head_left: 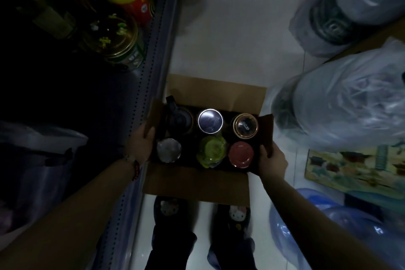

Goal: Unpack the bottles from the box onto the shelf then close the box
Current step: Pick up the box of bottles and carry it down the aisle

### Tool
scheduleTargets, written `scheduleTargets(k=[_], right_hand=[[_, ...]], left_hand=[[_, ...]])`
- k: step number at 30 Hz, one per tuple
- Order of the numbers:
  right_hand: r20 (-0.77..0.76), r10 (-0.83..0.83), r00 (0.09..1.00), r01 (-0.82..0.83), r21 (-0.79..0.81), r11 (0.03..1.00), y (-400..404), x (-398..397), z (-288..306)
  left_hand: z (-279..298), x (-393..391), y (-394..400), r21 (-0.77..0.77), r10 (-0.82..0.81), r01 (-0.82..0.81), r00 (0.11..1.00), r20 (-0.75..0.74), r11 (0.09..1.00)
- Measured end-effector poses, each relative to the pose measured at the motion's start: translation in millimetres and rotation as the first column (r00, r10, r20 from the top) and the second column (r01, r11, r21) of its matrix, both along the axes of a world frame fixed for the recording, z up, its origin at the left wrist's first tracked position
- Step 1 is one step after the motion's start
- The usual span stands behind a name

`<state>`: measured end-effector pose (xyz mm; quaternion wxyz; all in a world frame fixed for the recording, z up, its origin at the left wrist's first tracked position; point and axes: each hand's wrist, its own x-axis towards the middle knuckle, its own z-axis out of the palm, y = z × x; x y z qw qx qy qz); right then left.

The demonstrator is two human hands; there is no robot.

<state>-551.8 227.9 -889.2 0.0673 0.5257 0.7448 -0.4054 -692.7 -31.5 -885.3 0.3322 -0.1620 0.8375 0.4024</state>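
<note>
while the cardboard box sits open on the pale floor beside the shelf, the left hand clasps its nine o'clock side flap and the right hand clasps the three o'clock flap. six bottles stand inside in two rows; the silver-lidded bottle is at twelve o'clock, the red-lidded bottle toward four.

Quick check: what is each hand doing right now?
Left hand: gripping the left flap of the box.
Right hand: gripping the right flap.
</note>
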Motion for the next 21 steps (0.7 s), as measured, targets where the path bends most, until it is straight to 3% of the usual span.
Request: scheduleTargets(k=[9,21], right_hand=[[0.029,0.007,1.0,-0.007,-0.021,1.0,6.3,16.8,82.5],[0.02,0.192,0.981,-0.193,0.1,0.976,42.3,11.0,320.1]], left_hand=[[85.1,4.2,7.0,-0.089,-0.084,0.085,0.996,0.012,0.992],[332.3,-13.8,46.8,-0.153,-0.172,0.159,0.982,-0.079,0.975]])
